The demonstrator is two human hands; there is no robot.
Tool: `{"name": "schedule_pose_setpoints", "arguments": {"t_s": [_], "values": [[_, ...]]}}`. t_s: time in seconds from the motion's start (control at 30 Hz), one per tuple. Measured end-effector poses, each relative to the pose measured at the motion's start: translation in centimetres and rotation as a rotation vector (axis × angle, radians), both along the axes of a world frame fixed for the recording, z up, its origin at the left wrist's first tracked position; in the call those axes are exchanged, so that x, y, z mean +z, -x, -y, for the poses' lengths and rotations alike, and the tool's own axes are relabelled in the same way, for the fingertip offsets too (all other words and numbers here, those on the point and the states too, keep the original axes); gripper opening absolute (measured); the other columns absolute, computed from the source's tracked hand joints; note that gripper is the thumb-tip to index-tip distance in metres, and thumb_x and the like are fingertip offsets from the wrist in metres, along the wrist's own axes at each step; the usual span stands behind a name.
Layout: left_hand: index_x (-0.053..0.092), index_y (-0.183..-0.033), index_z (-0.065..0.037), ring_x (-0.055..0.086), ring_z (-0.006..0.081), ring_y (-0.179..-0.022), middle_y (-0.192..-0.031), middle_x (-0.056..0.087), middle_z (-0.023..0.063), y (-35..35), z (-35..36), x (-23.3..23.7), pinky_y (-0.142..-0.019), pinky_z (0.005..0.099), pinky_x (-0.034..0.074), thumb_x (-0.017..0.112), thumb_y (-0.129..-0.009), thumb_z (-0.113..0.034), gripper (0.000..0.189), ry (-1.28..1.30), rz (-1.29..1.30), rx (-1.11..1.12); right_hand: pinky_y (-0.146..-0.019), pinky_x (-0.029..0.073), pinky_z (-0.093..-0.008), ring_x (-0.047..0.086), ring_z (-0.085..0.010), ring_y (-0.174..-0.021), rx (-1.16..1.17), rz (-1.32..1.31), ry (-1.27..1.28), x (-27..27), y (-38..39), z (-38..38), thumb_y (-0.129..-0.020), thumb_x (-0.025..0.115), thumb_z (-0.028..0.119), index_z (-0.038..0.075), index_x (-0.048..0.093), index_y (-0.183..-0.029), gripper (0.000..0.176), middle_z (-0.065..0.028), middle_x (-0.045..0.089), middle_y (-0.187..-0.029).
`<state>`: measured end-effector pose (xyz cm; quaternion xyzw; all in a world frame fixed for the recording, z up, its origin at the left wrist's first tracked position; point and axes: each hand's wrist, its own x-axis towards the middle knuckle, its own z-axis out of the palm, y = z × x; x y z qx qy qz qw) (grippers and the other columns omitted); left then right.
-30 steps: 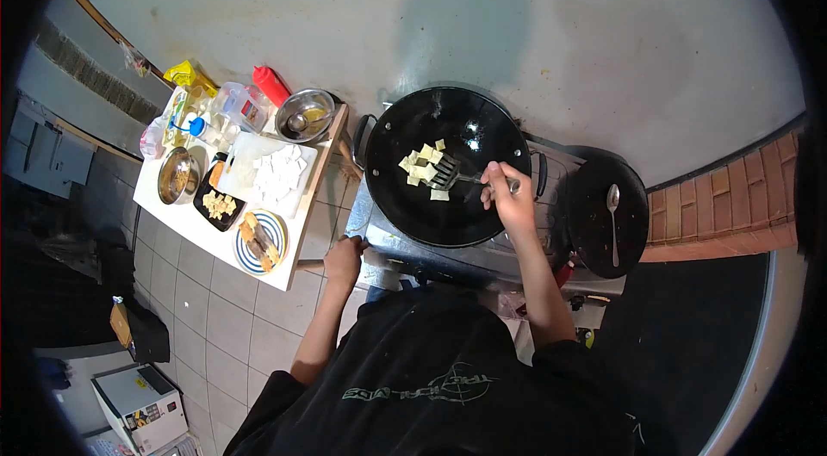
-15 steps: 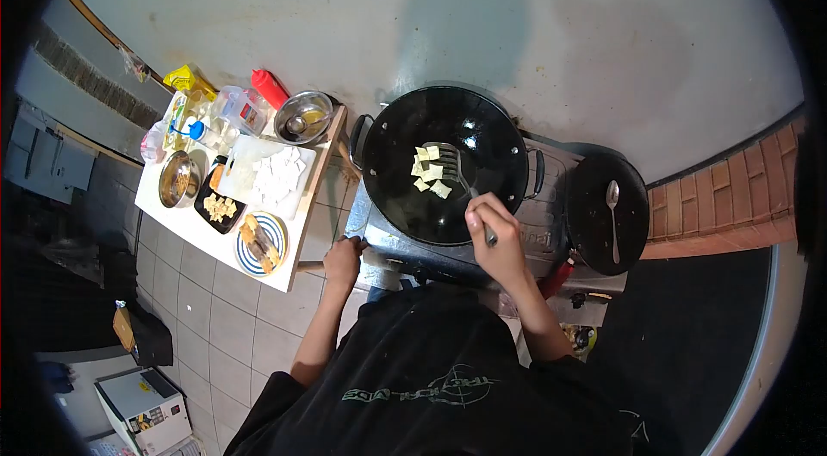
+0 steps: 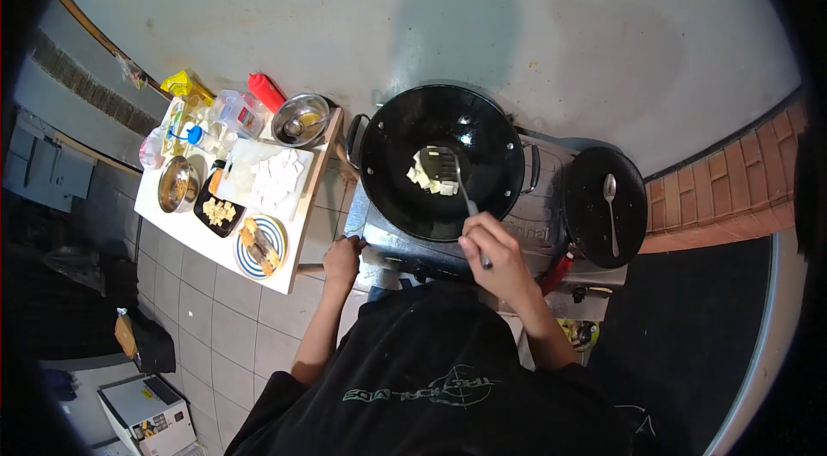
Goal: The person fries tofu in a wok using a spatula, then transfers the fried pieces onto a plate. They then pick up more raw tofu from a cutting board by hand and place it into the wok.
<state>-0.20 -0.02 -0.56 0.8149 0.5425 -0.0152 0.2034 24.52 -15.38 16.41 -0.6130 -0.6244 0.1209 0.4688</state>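
Observation:
My right hand (image 3: pixel 498 256) is closed round the handle of a slotted turner (image 3: pixel 466 195). Its slotted head is down in a black wok (image 3: pixel 401 215), touching pale cut pieces of food (image 3: pixel 421 177). The wok stands on a metal gas stove (image 3: pixel 383 241), with a loop handle on either side. My left hand (image 3: pixel 342 258) is curled closed at the stove's front left corner; what its fingers hold, if anything, is hidden.
Right of the wok, a black frying pan (image 3: pixel 594 232) carries a spoon (image 3: pixel 611 206). A side table (image 3: pixel 198 232) at left bears a cutting board (image 3: pixel 297 204) with white pieces, a striped plate (image 3: pixel 277 241), a black dish (image 3: pixel 204 217), metal bowls (image 3: pixel 307 142) and a red bottle (image 3: pixel 265 91).
In the wok, the turner has shifted slightly and the pale pieces are bunched differently, closer together. My right hand has moved slightly downward. The left hand stays in place.

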Motion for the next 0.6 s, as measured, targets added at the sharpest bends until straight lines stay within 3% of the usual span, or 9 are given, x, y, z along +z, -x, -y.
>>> {"name": "schedule_pose_setpoints", "arguments": {"t_s": [0.1, 0.27, 0.33, 0.37, 0.4, 0.5, 0.6], "values": [[0.067, -0.087, -0.010, 0.065, 0.0372, -0.083, -0.090, 0.065, 0.0153, 0.3, 0.1, -0.4, -0.067, 0.0494, 0.051, 0.058, -0.090, -0.034, 0.027, -0.007, 0.055, 0.003, -0.066, 0.047, -0.0324, 0.057, -0.0259, -0.073, -0.114, -0.060, 0.012, 1.0, -1.1, -0.4, -0.084, 0.064, -0.001, -0.003, 0.054, -0.079, 0.012, -0.0122, 0.054, -0.084], [0.067, -0.086, -0.009, 0.065, 0.0370, -0.084, -0.089, 0.064, 0.0152, 0.2, 0.2, -0.5, -0.067, 0.0498, 0.050, 0.058, -0.090, -0.033, 0.026, -0.012, 0.062, 0.018, -0.063, 0.046, -0.0277, 0.055, -0.0159, -0.067, -0.115, -0.135, 0.030, 1.9, -4.2, -1.3, -0.087, 0.062, 0.000, -0.001, 0.048, -0.084, 0.015, -0.0088, 0.054, -0.080], [0.067, -0.085, -0.009, 0.065, 0.0371, -0.083, -0.089, 0.064, 0.0152, 0.1, 0.2, -0.3, -0.067, 0.0499, 0.050, 0.059, -0.090, -0.033, 0.026, 0.006, 0.068, 0.031, -0.063, 0.045, -0.0263, 0.055, -0.0141, -0.065, -0.140, -0.314, 0.220, 3.1, -5.1, -1.8, -0.089, 0.060, 0.002, 0.000, 0.047, -0.087, 0.013, -0.0075, 0.054, -0.077], [0.067, -0.085, -0.009, 0.065, 0.0371, -0.083, -0.088, 0.064, 0.0152, 0.1, 0.3, -0.2, -0.067, 0.0499, 0.051, 0.059, -0.090, -0.033, 0.026, 0.020, 0.072, 0.040, -0.062, 0.044, -0.0297, 0.056, -0.0206, -0.061, -0.134, -0.264, 0.234, 3.5, -5.6, -2.3, -0.092, 0.057, 0.007, 0.001, 0.046, -0.091, 0.013, -0.0109, 0.054, -0.074], [0.067, -0.085, -0.009, 0.065, 0.0371, -0.083, -0.088, 0.064, 0.0152, 0.0, 0.3, -0.2, -0.067, 0.0499, 0.051, 0.059, -0.090, -0.033, 0.026, 0.023, 0.073, 0.040, -0.062, 0.044, -0.0297, 0.056, -0.0206, -0.061, -0.134, -0.262, 0.237, 4.0, -6.1, -2.8, -0.092, 0.057, 0.007, 0.001, 0.046, -0.091, 0.013, -0.0109, 0.054, -0.074], [0.067, -0.085, -0.009, 0.065, 0.0373, -0.084, -0.089, 0.064, 0.0154, 0.1, 0.3, -0.3, -0.067, 0.0499, 0.051, 0.059, -0.090, -0.033, 0.026, 0.018, 0.060, 0.033, -0.062, 0.043, -0.0391, 0.053, -0.0376, -0.063, -0.108, 0.017, 0.175, 5.2, -7.6, -4.9, -0.095, 0.054, 0.013, 0.001, 0.045, -0.094, 0.015, -0.0187, 0.052, -0.069], [0.067, -0.085, -0.009, 0.065, 0.0372, -0.084, -0.089, 0.064, 0.0152, 0.1, 0.4, -0.4, -0.067, 0.0499, 0.051, 0.059, -0.090, -0.033, 0.026, 0.015, 0.057, 0.040, -0.062, 0.043, -0.0391, 0.053, -0.0380, -0.063, -0.124, 0.029, 0.174, 5.5, -8.7, -6.6, -0.095, 0.053, 0.013, 0.001, 0.045, -0.093, 0.015, -0.0184, 0.053, -0.067]]}}
